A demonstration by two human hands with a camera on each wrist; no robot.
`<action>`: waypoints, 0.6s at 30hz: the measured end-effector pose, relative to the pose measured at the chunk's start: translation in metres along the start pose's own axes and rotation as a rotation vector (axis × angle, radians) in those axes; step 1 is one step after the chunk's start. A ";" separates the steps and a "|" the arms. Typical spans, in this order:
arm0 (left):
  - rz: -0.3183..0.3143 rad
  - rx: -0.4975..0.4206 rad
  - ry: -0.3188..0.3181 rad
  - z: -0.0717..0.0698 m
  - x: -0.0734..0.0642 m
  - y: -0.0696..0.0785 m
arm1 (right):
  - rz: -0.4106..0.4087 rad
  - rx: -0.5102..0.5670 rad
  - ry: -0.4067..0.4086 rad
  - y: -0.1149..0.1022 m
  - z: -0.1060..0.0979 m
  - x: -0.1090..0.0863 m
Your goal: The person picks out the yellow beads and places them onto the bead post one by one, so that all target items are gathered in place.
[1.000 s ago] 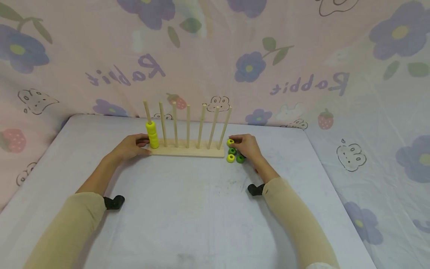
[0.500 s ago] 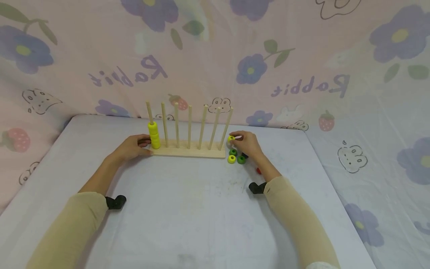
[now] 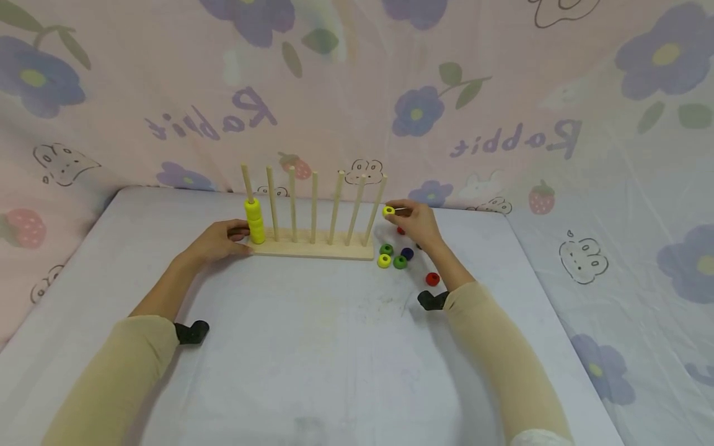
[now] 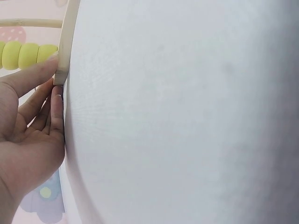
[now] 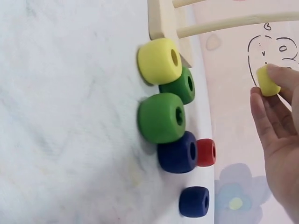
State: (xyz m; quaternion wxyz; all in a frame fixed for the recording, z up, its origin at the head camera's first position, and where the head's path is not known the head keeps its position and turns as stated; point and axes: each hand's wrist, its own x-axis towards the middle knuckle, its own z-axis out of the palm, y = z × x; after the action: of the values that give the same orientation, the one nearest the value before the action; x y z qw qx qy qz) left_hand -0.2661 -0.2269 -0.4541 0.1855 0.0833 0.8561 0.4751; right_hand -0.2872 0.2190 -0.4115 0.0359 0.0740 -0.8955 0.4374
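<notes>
A wooden peg rack (image 3: 312, 249) stands toward the back of the table, with several upright pegs on a flat base. Yellow beads (image 3: 254, 222) are stacked on its leftmost peg. My left hand (image 3: 219, 241) grips the left end of the base, thumb on the board's edge in the left wrist view (image 4: 39, 116). Between thumb and fingertips, my right hand (image 3: 419, 224) pinches a yellow bead (image 5: 267, 81), raised above the table just right of the rightmost peg. The other pegs carry no beads.
Loose beads lie right of the rack: a yellow bead (image 3: 384, 261), green beads (image 5: 162, 118), dark blue beads (image 5: 194, 202) and red beads (image 3: 432, 279). A patterned cloth (image 3: 346, 74) hangs behind the white table (image 3: 312, 347).
My right hand has lifted the yellow bead up from beside the other beads, uncovering red and dark blue beads on the table. The left hand stays at the rack's end.
</notes>
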 end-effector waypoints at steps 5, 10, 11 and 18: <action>0.004 -0.002 0.001 -0.001 -0.001 0.001 | -0.024 0.039 0.010 -0.009 -0.005 0.001; 0.009 0.002 -0.001 -0.002 -0.002 0.002 | -0.077 0.093 0.021 -0.019 -0.010 0.003; 0.008 0.005 -0.001 -0.002 -0.002 0.002 | -0.091 0.107 0.020 -0.021 -0.011 0.003; -0.001 0.001 -0.004 -0.001 0.000 -0.001 | -0.123 0.171 0.014 -0.039 -0.020 0.000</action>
State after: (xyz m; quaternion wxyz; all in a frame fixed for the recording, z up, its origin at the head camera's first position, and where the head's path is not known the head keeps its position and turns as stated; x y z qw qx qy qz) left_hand -0.2665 -0.2279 -0.4544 0.1876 0.0839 0.8559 0.4745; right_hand -0.2811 0.2112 -0.3690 0.0626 0.1288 -0.8485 0.5095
